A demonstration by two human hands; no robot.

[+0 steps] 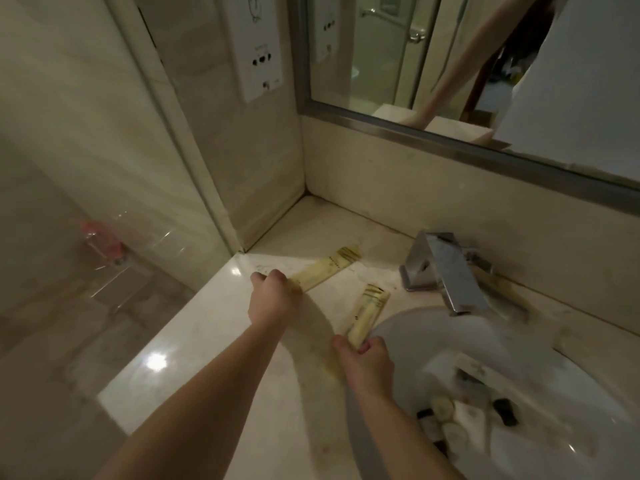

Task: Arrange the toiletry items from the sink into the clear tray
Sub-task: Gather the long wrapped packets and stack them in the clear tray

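Note:
My left hand (273,297) is closed on the near end of a long yellow packet (332,268) that lies flat on the marble counter (194,341), pointing toward the back corner. In my right hand (369,358) is the lower end of a second yellow packet (369,311), angled up over the counter by the left rim of the white sink (408,327). Several small toiletry items (450,420), pale rolls and dark-capped pieces, lie blurred in the basin. I cannot make out a clear tray on the counter.
A chrome faucet (446,271) stands behind the basin. A framed mirror (450,140) runs along the back wall. A glass panel (104,168) closes the left side; a clear plastic shape with something red (104,244) shows in it.

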